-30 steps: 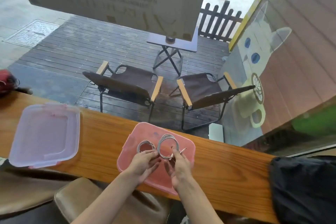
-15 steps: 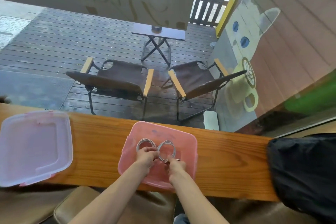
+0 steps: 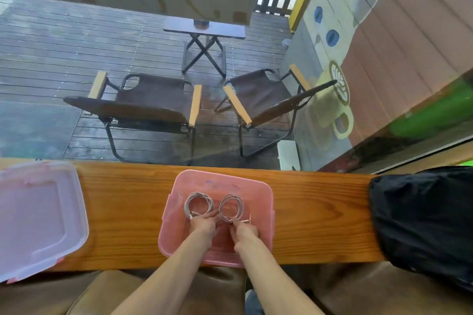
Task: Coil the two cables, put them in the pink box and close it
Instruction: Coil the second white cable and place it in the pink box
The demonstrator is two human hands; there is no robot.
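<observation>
The open pink box [image 3: 263, 194] sits in the middle of the wooden counter. Inside it lie two grey coiled cables side by side: the left coil [image 3: 199, 204] and the right coil [image 3: 232, 206]. My left hand [image 3: 203, 225] reaches into the box and pinches the near edge of the left coil. My right hand [image 3: 244, 231] is also inside the box, with its fingers closed on the near edge of the right coil and its plug end. The box's translucent lid [image 3: 38, 215] lies flat on the counter at the far left, apart from the box.
The wooden counter [image 3: 320, 215] runs left to right against a window. A black bag [image 3: 422, 217] rests on its right end. Brown cushions [image 3: 102, 294] are below the near edge. Outside the glass stand two folding chairs and a small table.
Both hands have lowered the two coils from above the box down into it. The view has tilted further down.
</observation>
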